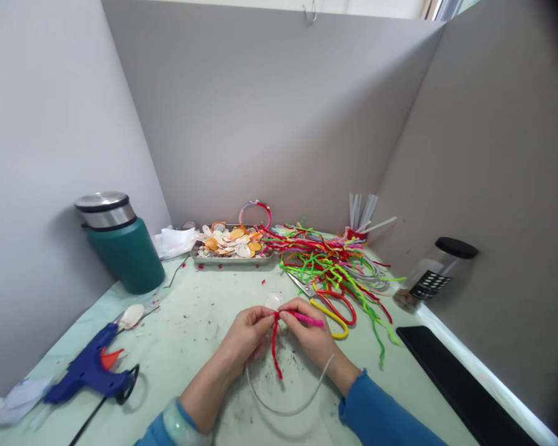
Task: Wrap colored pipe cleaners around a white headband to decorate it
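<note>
My left hand [245, 336] and my right hand [307, 331] meet at the middle of the table, fingers pinched together. Between them they hold a red pipe cleaner [274, 353] that hangs down toward me, and a pink pipe cleaner [309, 319] that sticks out to the right over my right hand. A thin clear headband [283, 406] curves on the table under my wrists, its upper ends hidden by my hands. A small clear shell-like piece [273, 301] lies just beyond my fingertips.
Scissors with red and yellow handles [332, 308] lie right of my hands beside a heap of coloured pipe cleaners [330, 260]. A metal tray of shells [230, 244], a green flask [121, 244], a blue glue gun [90, 368], a glass jar [434, 272] and a black slab [460, 384] surround them.
</note>
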The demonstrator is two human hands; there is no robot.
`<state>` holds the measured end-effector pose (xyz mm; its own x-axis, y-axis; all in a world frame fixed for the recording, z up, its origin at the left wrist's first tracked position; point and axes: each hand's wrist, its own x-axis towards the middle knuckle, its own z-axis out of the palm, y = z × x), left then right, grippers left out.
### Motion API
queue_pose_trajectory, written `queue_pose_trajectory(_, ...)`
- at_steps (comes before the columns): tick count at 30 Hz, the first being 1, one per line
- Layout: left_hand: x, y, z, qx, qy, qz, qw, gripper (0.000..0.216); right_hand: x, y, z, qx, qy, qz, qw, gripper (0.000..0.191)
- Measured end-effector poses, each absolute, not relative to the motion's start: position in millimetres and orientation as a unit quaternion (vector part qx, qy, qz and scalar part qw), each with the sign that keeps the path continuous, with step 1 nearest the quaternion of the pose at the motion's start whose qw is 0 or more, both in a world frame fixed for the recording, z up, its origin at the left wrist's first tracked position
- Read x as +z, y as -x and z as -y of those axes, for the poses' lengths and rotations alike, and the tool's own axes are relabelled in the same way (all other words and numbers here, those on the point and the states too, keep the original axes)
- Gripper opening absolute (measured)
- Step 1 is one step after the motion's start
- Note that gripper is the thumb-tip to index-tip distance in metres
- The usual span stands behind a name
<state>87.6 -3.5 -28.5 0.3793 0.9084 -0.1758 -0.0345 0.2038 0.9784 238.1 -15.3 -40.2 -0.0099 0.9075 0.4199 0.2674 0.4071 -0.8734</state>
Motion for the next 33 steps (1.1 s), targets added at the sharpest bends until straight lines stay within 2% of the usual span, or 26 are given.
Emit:
queue_pose_trajectory(3, -32.0, -88.0, 1.9, 0.355, -0.552, -0.445, 0.610, 0.027, -42.2, -238.4, 13.4, 0.296, 0.459, 0.642, 0.538, 0.010)
queue_pose_trajectory(9, -37.2, -86.8, -0.5, 0.351, -0.671, -0.503, 0.417, 0.011, -42.7, -237.4, 14.7, 0.297, 0.465, 0.650, 0.523, 0.010)
queue_pose_trajectory(17, -30.8, -84.5, 1.9, 0.352, -0.736, -0.495, 0.300, 0.015, -41.8, -236.4, 14.3, 0.319, 0.465, 0.636, 0.527, 0.011)
queue_pose_trajectory(28, -31.5, -82.8, 3.7, 0.349, -0.788, -0.444, 0.245, 0.025, -45.0, -237.8, 12.4, 0.307, 0.480, 0.637, 0.519, 0.013)
queue_pose_trajectory(33, -36.7, -82.7, 0.7, 0.339, -0.742, -0.471, 0.336, 0.029, -44.8, -237.6, 12.2, 0.303, 0.481, 0.639, 0.519, 0.013)
